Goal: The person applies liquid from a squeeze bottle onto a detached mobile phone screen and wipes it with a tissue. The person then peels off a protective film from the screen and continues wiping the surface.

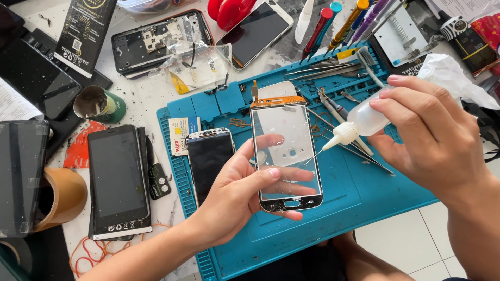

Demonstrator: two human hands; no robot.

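Left hand cradles glass panel — bottle tip just right.

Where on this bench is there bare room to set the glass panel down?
The near part of the blue silicone mat is bare, from the clear glass phone panel in the left hand across to below the right hand with its small white squeeze bottle. The mat's far edge is crowded with metal tweezers; black phones fill the left.
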